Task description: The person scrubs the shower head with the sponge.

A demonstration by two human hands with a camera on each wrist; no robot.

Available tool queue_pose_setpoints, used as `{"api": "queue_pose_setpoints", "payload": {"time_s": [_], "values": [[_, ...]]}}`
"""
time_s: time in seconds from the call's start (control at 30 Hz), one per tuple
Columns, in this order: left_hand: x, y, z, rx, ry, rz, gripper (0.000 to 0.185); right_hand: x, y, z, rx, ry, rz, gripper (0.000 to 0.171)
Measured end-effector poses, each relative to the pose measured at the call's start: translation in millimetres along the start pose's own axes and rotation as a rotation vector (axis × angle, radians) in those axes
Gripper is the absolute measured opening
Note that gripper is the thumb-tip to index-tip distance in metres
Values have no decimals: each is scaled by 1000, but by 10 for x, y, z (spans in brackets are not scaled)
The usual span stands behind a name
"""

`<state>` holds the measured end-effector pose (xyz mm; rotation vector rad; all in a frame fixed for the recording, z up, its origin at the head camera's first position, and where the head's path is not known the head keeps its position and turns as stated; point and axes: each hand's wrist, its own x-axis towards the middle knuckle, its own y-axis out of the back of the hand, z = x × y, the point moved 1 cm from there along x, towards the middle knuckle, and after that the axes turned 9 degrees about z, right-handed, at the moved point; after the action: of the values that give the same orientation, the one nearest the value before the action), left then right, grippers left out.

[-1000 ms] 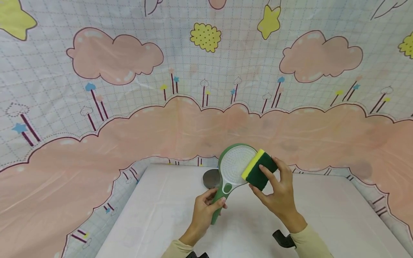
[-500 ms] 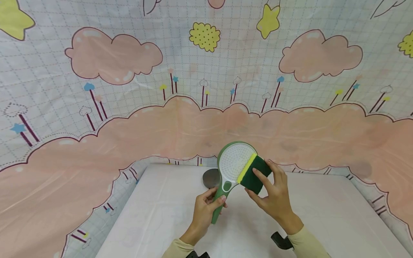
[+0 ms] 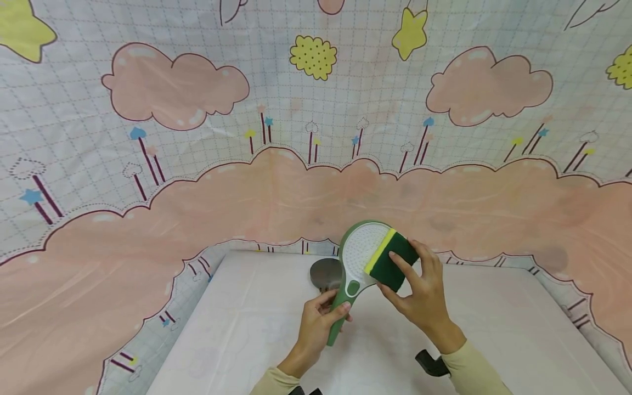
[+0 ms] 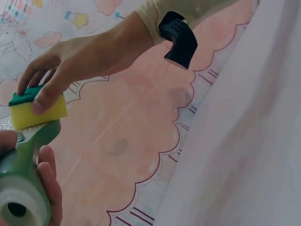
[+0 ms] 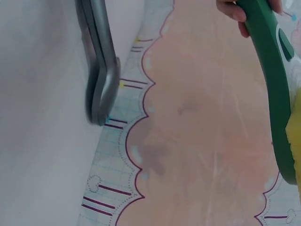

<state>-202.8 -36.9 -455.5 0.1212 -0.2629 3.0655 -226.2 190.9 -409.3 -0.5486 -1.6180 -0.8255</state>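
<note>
My left hand point(image 3: 316, 323) grips the green handle of a shower head point(image 3: 359, 249), thumb on its front, with the white nozzle face tilted up toward me. My right hand point(image 3: 427, 296) holds a green and yellow scrubbing sponge point(image 3: 396, 264) between thumb and fingers. The yellow side of the sponge lies against the right part of the nozzle face and covers it. In the left wrist view, the sponge point(image 4: 40, 113) sits on the face just beyond the handle's open threaded end point(image 4: 23, 202). The right wrist view has the green back point(image 5: 270, 84) side-on, with the yellow sponge edge point(image 5: 295, 136).
A dark grey round-headed object point(image 3: 325, 273) lies on the white table point(image 3: 257, 329) behind the left hand; from the right wrist its grey handle-like body point(image 5: 101, 70) shows. A cloud-patterned cloth point(image 3: 247, 203) hangs behind the table's back edge. Black mounts point(image 3: 432, 363) sit on the wrists.
The sponge has slid down and left across the nozzle face, then slightly back up. The shower head has shifted a little to the right in the left hand. Both grips are unchanged.
</note>
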Motion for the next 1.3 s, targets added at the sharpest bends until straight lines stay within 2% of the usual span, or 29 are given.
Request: {"api": "queue_pose_setpoints", "payload": {"time_s": [0.5, 1.07, 1.3], "values": [[31, -53, -73, 37, 26, -20, 46, 3, -51, -12, -4, 29, -24, 60], [-6, -83, -62, 46, 5, -40, 42, -1, -55, -30, 10, 4, -22, 60], [1, -89, -76, 36, 33, -30, 44, -31, -79, -66, 18, 8, -27, 60]]}}
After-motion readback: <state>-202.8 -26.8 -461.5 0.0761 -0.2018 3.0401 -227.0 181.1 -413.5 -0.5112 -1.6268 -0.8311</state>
